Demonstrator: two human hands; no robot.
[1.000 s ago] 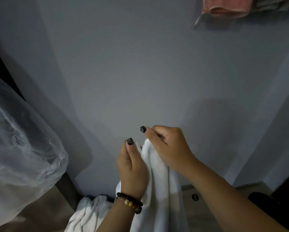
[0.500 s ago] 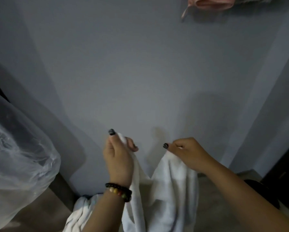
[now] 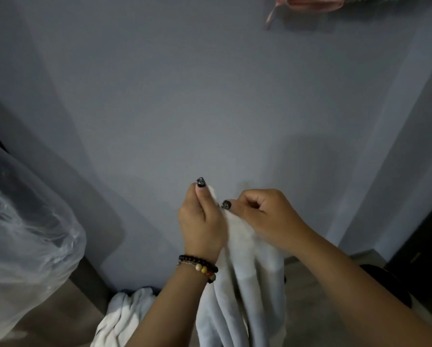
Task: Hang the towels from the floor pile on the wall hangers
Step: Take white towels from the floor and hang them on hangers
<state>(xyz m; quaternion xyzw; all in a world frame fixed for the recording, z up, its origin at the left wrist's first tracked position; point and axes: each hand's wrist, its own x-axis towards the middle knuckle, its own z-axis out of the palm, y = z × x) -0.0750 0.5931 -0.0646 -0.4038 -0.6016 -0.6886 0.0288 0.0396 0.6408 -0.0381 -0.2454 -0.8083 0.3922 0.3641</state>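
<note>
your left hand (image 3: 201, 221) and right hand (image 3: 265, 216) both pinch the top edge of the white towel (image 3: 245, 284), thumbs clamped, hands almost touching. it hangs before the grey wall (image 3: 209, 96), above the floor pile (image 3: 124, 316). a pink towel (image 3: 307, 2) hangs top right.

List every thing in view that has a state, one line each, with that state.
left hand: pinches the white towel's top edge
right hand: pinches the same edge, close beside the left
white towel: held up, hanging in folds, not yet hung
floor pile: crumpled white cloth on the floor by the wall
pink towel: hanging high on the wall
plastic bag: clear, bulging, at left
</note>
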